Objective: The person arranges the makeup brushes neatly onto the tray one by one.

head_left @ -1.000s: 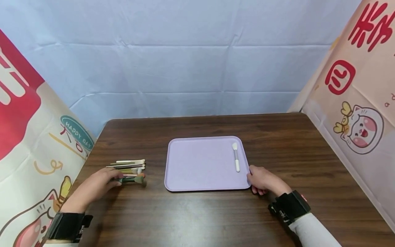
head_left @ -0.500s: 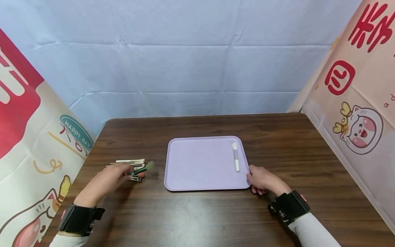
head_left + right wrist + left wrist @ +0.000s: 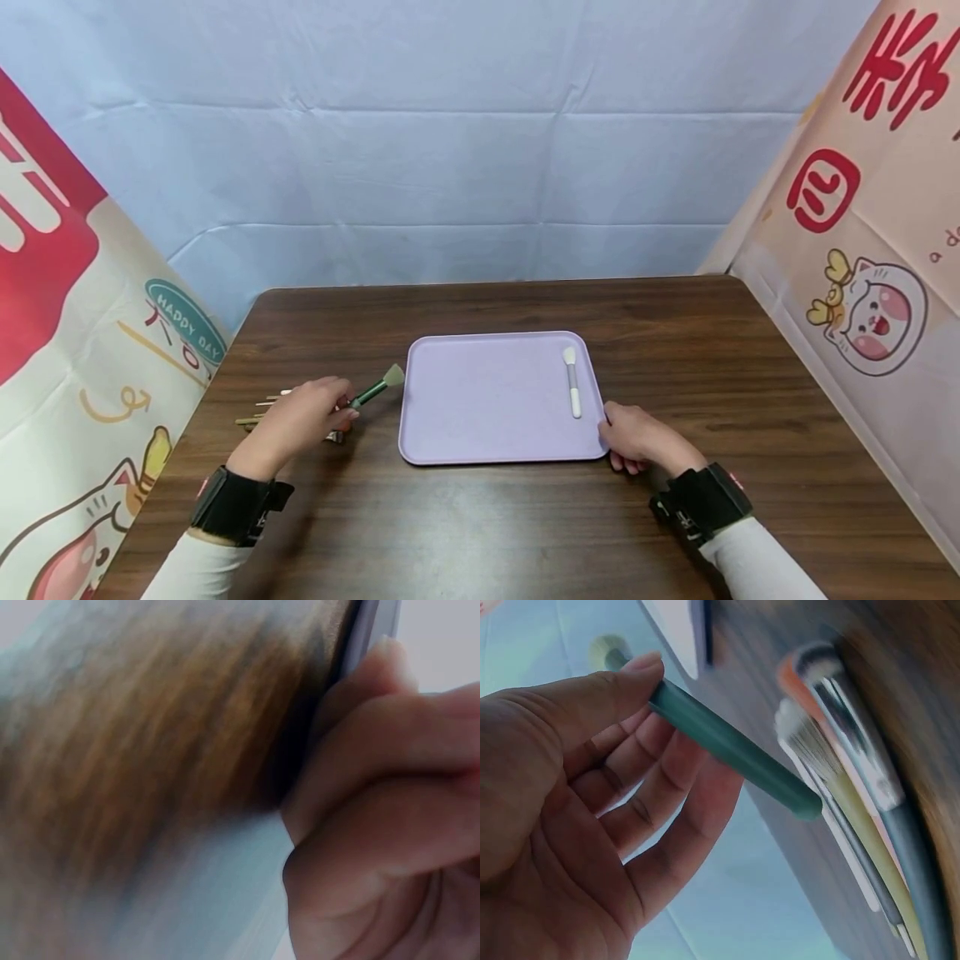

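My left hand (image 3: 303, 417) pinches a green makeup brush (image 3: 377, 390) between thumb and fingers, held above the table. Its pale green bristles point toward the left edge of the lilac tray (image 3: 487, 404). In the left wrist view the brush's green handle (image 3: 727, 750) runs across the fingertips. Beneath that hand lie several other makeup brushes, partly hidden, among them one with a dark handle and silver ferrule (image 3: 859, 739). My right hand (image 3: 647, 440) grips the tray at its near right corner, thumb by the rim, other fingers curled. On the tray's right side lies a white-and-grey makeup brush (image 3: 573, 385).
A dark wooden table (image 3: 480, 525) carries everything. Behind it hangs a pale blue cloth (image 3: 465, 167). Printed panels stand at both sides, the left one (image 3: 97, 350) close to the left arm.
My left hand has picked the green makeup brush up from the group and carried it rightward, close to the tray. The right hand and tray have stayed in place.
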Demonstrator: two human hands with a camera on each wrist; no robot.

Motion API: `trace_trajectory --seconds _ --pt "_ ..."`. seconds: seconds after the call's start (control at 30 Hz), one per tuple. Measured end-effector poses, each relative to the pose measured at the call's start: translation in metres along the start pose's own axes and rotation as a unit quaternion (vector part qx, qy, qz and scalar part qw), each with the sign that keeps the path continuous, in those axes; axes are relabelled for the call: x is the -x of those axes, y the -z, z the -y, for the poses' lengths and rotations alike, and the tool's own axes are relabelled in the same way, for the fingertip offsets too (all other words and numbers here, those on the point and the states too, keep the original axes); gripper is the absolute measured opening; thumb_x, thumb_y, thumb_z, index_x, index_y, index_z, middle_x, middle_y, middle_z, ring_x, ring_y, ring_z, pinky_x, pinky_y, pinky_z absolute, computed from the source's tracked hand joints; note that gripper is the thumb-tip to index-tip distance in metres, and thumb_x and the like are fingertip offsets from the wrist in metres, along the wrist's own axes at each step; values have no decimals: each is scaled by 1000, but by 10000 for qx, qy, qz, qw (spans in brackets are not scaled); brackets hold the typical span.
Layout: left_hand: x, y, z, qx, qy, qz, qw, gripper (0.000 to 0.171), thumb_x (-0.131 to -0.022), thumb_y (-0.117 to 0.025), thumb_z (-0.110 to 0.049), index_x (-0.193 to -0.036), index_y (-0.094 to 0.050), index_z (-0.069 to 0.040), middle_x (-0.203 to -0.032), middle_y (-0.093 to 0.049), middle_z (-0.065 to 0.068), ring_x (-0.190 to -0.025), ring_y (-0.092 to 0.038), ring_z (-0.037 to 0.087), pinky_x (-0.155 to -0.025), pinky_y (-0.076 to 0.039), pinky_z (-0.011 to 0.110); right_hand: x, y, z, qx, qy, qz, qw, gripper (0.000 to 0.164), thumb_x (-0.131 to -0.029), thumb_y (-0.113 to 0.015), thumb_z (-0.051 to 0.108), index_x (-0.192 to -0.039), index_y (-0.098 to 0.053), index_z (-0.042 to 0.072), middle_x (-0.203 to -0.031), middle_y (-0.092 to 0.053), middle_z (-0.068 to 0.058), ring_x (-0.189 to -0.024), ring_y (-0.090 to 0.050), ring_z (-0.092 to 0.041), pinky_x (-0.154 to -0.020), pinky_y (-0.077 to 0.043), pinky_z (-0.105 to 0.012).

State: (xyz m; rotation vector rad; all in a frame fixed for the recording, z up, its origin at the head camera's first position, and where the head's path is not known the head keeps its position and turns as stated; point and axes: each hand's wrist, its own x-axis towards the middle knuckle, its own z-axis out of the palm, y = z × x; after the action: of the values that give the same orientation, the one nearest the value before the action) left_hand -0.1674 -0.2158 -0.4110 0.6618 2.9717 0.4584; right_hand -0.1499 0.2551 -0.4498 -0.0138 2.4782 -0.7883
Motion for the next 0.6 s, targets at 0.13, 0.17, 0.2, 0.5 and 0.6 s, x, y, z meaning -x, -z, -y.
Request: trace_trajectory --seconds 0.13,0.17,0.2,0.5,0.6 --pt "-8 -3 -7 17 96 35 9999 13 -93 -75 -16 -88 -62 -15 -76 -55 -5 -60 -50 8 -54 -41 29 0 -1 0 14 14 -18 10000 12 -101 -40 7 -95 -49 2 -59 -60 -9 -41 -50 -14 -41 -40 -25" --pt "-10 -4 -9 2 102 34 9999 13 -93 -75 -16 -89 -63 -14 -77 -55 -5 -61 -50 8 -55 -42 29 0 -1 0 32 21 -22 10000 12 -101 -40 7 -95 -48 2 -59 -61 -9 -41 -50 -14 -41 -40 -25" --pt "-12 -5 -11 -22 103 27 9999 12 -93 -75 -17 -90 -63 -14 -77 -56 -4 -62 -50 9 -56 -42 30 0 -1 -1 57 29 -25 10000 12 -101 -40 7 -95 -48 2 -59 -61 -9 -41 -50 -14 -41 -40 -25" --pt "-32 -18 -35 192 291 91 9994 11 -91 -76 -18 -93 -67 -12 -77 -60 -3 -66 -53 14 -61 -45 32 -2 -1 -2 141 -9 -24 9999 13 -102 -40 9 -93 -49 3 -60 -62 -8 -42 -51 -14 -42 -40 -25" --pt "-39 -22 -42 372 462 125 9982 12 -90 -77 -18 -92 -67 -11 -75 -60 -3 -65 -53 14 -60 -44 31 -2 0 -2 125 -29 -20 9999 14 -102 -41 9 -93 -49 3 -60 -62 -8 -41 -51 -14 -41 -40 -24"
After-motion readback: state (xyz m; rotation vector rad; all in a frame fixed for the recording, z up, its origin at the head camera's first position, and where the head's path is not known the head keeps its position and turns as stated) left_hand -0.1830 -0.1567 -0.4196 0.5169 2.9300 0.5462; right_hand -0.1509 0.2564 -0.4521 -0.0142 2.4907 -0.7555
